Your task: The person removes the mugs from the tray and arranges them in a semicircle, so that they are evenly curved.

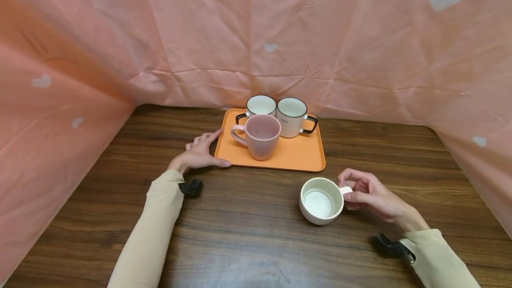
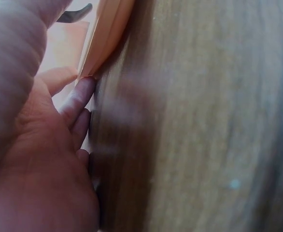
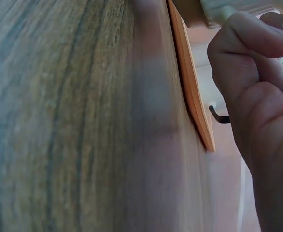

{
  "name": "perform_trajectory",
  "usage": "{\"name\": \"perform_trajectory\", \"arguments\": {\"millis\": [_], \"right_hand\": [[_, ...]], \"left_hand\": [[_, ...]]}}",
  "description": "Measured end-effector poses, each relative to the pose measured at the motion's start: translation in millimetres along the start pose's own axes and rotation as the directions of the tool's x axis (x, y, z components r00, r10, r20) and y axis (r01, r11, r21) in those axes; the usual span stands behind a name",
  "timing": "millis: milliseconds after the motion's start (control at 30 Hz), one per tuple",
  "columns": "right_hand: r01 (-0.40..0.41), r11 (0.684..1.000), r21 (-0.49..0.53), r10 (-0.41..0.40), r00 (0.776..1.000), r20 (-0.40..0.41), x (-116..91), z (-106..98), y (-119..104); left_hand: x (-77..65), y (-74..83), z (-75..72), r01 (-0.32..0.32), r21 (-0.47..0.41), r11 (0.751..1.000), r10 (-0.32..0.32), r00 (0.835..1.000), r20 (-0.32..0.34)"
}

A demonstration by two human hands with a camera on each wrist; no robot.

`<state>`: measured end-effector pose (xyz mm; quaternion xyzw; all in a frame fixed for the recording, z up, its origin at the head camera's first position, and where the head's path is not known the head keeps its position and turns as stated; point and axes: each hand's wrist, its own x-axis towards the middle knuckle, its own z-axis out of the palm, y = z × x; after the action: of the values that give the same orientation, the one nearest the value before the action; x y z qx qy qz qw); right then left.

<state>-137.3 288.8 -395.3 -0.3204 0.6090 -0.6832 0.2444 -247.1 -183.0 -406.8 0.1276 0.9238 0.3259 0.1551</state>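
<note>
And the right hand (image 1: pixel 374 197), the nearer one, pinches the white cup (image 1: pixel 320 204) by its handle (image 1: pixel 346 190), orange tray (image 1: pixel 298 157) at the cup's eleven o'clock, left hand (image 1: pixel 198 154) splayed against the tray's nine-o'clock edge.

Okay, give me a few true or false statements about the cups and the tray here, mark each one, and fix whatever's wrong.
1. The right hand's grip is on the handle of the white cup. True.
2. The pink mug and two black-rimmed mugs stand on the orange tray. True.
3. The left hand's grip is around the pink mug. False: it is at the left edge of the orange tray, apart from the pink mug.
4. The white cup stands on the orange tray. False: it is off it, on the side nearer the person.
5. Both black-rimmed mugs have black handles. True.
</note>
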Motion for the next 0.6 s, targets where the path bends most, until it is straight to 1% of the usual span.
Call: {"name": "perform_trajectory", "arguments": {"millis": [100,400,500,600], "right_hand": [[-0.021,1.000,0.016,0.021,1.000,0.010,-1.2,0.4,-0.3],[-0.017,0.999,0.033,0.016,0.999,0.034,-6.2,1.4,1.8],[-0.017,0.998,0.065,0.013,0.998,0.053,-8.8,0.7,3.2],[0.005,0.995,0.100,-0.014,0.996,0.093,-11.0,-1.3,5.9]], "left_hand": [[-0.9,0.9,-0.1,0.001,0.004,1.000,-0.001,1.000,-0.002],[-1.1,0.7,0.0,0.003,0.010,1.000,-0.003,1.000,-0.002],[-0.8,0.7,0.1,0.005,0.010,1.000,-0.005,1.000,0.000],[-1.3,1.7,-0.4,0.008,0.007,1.000,-0.008,1.000,0.001]]}}
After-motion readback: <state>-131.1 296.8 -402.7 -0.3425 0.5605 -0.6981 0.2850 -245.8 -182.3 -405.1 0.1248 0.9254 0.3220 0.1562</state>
